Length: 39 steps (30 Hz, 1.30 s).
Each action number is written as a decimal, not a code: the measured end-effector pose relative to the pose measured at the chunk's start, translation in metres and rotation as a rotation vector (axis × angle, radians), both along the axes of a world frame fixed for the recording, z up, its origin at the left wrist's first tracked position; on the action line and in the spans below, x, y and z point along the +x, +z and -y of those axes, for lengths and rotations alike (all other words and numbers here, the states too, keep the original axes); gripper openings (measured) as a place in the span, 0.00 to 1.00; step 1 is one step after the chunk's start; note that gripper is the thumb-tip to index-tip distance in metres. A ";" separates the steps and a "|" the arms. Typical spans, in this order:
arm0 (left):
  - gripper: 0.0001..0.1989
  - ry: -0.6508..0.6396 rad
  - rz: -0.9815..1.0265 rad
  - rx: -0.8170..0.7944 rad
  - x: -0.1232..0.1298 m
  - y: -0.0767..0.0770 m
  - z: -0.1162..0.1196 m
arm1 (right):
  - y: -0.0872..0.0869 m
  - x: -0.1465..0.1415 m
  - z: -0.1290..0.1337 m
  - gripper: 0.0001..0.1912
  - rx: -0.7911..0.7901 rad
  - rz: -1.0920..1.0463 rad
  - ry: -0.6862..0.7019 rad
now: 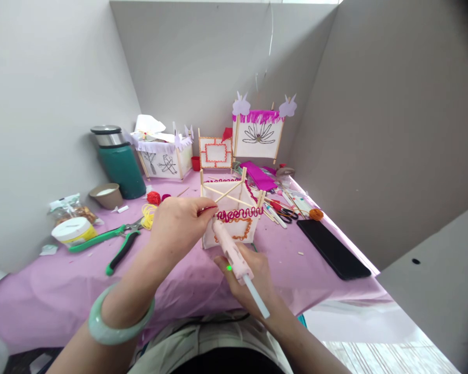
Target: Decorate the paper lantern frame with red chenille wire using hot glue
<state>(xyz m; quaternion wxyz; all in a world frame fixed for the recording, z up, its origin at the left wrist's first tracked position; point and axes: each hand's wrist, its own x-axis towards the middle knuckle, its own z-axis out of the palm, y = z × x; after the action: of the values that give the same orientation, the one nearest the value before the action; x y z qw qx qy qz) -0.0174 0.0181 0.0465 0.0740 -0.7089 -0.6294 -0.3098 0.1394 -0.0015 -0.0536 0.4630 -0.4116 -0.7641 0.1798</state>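
Observation:
In the middle of the table stands a lantern (234, 200) with a wooden stick frame and white panels. Wavy magenta yarn (239, 213) runs along its top edge, above an orange yarn outline (250, 228) on the front panel. My left hand (181, 221) is closed in a pinch at the lantern's near left corner, a bit of the magenta yarn showing at its fingertips. My right hand (253, 272) grips a pale pink hot glue gun (230, 246) from below. The gun's nozzle points at that same corner, close to my left fingertips. A glue stick (256, 296) protrudes from its back end.
Green-handled pliers (119, 239), a plastic tub (73, 231), a cup (107, 196) and a teal flask (120, 169) stand left. A black phone (331, 248) and scissors (287, 214) lie right. Decorated lanterns (166, 161) line the back, before grey partition walls.

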 end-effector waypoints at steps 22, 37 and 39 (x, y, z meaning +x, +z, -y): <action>0.08 0.001 0.029 -0.009 0.000 0.003 0.006 | -0.003 -0.001 -0.003 0.12 0.002 0.000 -0.038; 0.08 -0.034 0.378 -0.077 -0.001 -0.043 0.020 | -0.005 0.006 0.004 0.10 0.004 -0.024 0.025; 0.08 -0.062 0.437 -0.081 0.000 -0.047 0.020 | -0.002 0.005 0.003 0.10 -0.004 -0.029 0.034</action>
<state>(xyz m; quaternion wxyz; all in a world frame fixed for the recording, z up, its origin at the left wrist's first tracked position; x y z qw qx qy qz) -0.0171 -0.0014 -0.0006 -0.1021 -0.6461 -0.6203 -0.4328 0.1448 -0.0046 -0.0558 0.4701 -0.3969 -0.7637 0.1954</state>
